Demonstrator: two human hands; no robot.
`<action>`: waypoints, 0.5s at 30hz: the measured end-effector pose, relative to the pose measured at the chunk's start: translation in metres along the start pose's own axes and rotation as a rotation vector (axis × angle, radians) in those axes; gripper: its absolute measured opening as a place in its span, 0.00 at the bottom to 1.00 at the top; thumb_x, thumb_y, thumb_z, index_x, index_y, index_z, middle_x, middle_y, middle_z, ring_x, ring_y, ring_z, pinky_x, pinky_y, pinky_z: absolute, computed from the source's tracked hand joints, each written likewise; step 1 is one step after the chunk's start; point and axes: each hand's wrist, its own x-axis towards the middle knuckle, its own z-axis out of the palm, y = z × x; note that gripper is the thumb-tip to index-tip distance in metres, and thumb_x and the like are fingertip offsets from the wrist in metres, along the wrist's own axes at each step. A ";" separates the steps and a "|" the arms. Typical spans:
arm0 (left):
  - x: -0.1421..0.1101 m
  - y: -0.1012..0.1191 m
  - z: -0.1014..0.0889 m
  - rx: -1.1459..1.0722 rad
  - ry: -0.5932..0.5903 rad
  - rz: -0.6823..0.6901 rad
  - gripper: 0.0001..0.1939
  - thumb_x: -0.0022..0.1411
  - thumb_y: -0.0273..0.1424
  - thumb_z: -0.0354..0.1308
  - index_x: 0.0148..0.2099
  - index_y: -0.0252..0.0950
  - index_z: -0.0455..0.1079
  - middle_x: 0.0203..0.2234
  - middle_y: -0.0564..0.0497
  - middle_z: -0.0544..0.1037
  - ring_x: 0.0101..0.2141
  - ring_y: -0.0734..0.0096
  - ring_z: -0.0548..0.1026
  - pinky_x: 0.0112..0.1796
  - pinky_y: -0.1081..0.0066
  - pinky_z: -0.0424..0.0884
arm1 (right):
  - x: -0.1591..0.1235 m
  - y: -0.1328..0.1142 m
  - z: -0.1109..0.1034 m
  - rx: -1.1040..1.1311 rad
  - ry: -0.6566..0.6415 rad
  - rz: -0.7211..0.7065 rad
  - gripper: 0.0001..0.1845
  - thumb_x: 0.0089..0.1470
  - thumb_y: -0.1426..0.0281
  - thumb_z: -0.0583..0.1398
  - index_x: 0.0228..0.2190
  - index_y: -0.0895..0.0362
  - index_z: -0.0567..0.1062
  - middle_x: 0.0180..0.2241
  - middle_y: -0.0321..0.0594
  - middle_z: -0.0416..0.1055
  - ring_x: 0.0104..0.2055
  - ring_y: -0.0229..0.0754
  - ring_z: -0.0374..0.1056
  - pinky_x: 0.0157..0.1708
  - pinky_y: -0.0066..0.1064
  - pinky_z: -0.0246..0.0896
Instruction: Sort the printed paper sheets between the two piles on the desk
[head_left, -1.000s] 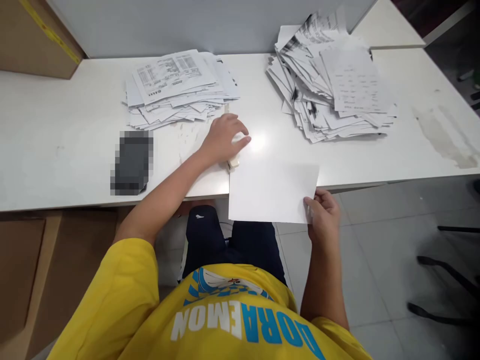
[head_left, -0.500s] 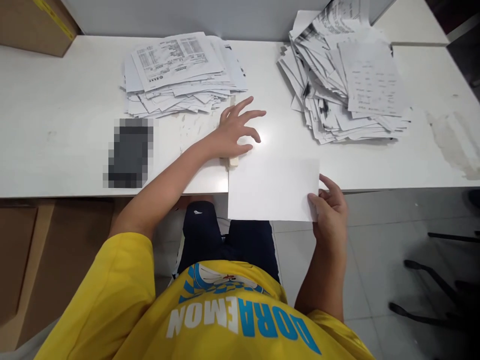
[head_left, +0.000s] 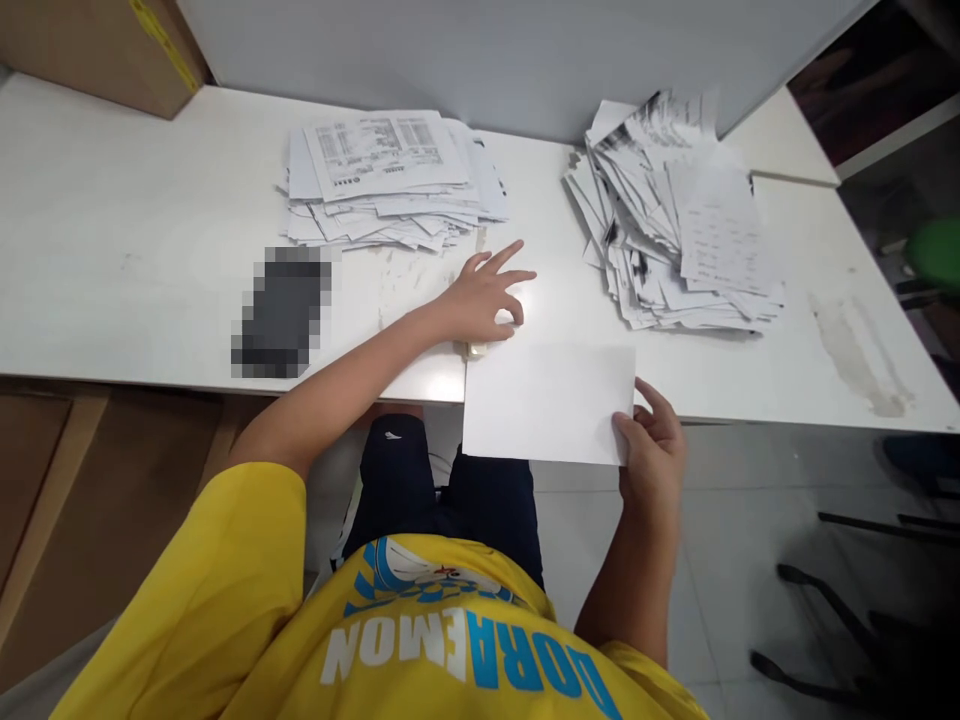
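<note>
A blank white sheet of paper (head_left: 547,405) lies partly on the table and juts over its front edge. My right hand (head_left: 652,435) grips its right edge, thumb on top and fingers behind. Above the sheet's top edge, my left hand (head_left: 484,300) curls thumb and index finger into a ring while its other fingers stretch out. Whether anything small is between those tips, I cannot make out. Under the left wrist, at the sheet's upper left corner, sits a small cream-coloured block (head_left: 476,351), partly hidden.
A stack of printed papers (head_left: 390,180) lies at the back left, and a taller, messier pile (head_left: 675,230) at the back right. A dark pixelated object (head_left: 281,315) rests left of my forearm. A cardboard box (head_left: 112,50) stands at the far left, before a grey partition (head_left: 487,60).
My left hand spread its fingers, then brought thumb and index finger together. My right hand has kept hold of the sheet. The camera view has tilted and shifted.
</note>
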 end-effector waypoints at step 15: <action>-0.001 -0.025 -0.005 -0.519 0.113 -0.138 0.12 0.62 0.36 0.59 0.43 0.39 0.80 0.45 0.45 0.81 0.46 0.59 0.77 0.49 0.59 0.71 | 0.040 -0.009 -0.028 0.314 0.358 -0.399 0.25 0.47 0.66 0.60 0.49 0.41 0.71 0.51 0.40 0.70 0.59 0.52 0.67 0.53 0.48 0.67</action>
